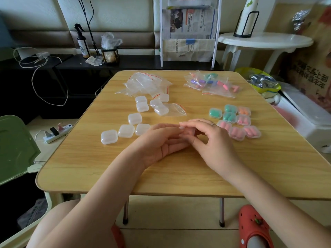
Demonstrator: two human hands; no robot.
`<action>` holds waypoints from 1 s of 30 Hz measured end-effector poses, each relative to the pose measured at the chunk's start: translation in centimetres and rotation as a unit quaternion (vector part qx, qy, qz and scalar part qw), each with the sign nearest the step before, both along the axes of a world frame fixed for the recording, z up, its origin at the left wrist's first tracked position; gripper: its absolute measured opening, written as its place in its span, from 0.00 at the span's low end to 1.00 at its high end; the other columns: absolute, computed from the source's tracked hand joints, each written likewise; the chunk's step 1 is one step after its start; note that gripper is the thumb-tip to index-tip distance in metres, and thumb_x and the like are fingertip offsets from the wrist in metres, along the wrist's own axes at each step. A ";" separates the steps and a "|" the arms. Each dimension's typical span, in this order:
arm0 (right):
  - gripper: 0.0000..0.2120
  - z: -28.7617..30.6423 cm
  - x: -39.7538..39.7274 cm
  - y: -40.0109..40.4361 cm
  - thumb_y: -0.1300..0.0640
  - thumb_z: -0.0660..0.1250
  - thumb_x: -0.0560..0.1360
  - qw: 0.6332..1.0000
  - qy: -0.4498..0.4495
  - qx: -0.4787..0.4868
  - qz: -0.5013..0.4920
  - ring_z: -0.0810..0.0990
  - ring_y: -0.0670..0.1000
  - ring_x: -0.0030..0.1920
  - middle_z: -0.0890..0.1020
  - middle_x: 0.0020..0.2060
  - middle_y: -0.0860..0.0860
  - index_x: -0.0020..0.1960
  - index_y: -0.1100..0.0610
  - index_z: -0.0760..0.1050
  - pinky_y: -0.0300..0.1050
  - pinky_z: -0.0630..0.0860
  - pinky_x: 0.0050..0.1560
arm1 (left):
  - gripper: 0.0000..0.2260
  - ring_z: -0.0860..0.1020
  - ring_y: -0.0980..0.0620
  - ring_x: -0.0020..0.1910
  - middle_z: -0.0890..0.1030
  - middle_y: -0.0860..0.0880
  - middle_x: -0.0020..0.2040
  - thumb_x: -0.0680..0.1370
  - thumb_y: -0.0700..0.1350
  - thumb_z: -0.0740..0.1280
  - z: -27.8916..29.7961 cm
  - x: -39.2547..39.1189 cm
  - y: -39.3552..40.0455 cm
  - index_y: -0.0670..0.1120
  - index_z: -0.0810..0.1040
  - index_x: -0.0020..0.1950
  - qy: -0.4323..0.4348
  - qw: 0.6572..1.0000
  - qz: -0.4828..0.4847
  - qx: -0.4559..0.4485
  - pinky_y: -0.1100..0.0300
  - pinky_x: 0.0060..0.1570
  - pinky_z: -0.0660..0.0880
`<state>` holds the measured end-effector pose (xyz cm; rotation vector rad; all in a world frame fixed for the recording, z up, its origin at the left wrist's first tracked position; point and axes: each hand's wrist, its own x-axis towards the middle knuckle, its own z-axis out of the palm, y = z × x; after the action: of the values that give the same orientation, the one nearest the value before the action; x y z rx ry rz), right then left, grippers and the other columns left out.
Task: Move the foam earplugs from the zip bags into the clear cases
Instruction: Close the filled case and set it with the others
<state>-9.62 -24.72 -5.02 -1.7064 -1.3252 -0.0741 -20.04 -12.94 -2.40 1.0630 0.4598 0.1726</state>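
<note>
Here your wooden table (179,172) carries the filled zip bags (211,83) at the far right, the filled cases (234,122) just right of your hands, and empty clear cases (125,130) to the left. Your left hand (161,140) and right hand (213,138) meet over a pink-filled case (188,132); their grip I cannot tell. Likely you're closing it: next, park it with the filled ones. The newspaper (189,24) print is unreadable.
</note>
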 end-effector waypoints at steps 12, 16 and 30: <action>0.10 0.7 2.6 -0.5 0.65 0.72 0.71 0.994 -0.020 0.037 -0.105 0.78 0.46 0.53 0.79 0.47 0.50 0.50 0.56 0.78 0.45 0.75 0.58 | 0.10 0.84 0.44 0.44 0.83 0.37 0.47 0.82 0.38 0.58 0.1 0.2 -0.9 0.36 0.75 0.58 0.000 0.999 0.035 0.029 0.57 0.43 0.82; 0.11 0.8 4.7 -1.1 0.62 0.74 0.69 0.990 0.029 0.009 -0.139 0.79 0.53 0.44 0.80 0.44 0.50 0.46 0.51 0.74 0.52 0.78 0.46 | 0.09 0.84 0.45 0.44 0.84 0.40 0.43 0.81 0.36 0.59 0.0 0.4 -0.6 0.37 0.77 0.54 0.010 0.997 0.054 0.049 0.58 0.40 0.81; 0.02 -0.3 4.9 -0.4 0.53 0.71 0.69 0.956 -0.155 -0.062 -0.243 0.81 0.54 0.42 0.82 0.40 0.45 0.42 0.49 0.80 0.58 0.73 0.51 | 0.07 0.82 0.49 0.42 0.82 0.42 0.41 0.79 0.32 0.60 0.0 0.1 -0.9 0.37 0.78 0.48 0.004 0.993 0.048 0.104 0.58 0.44 0.81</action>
<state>-4.68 -25.15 -5.27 -2.1638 -1.1115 -0.5736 -19.91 -13.84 -2.38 1.2473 0.5093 0.3071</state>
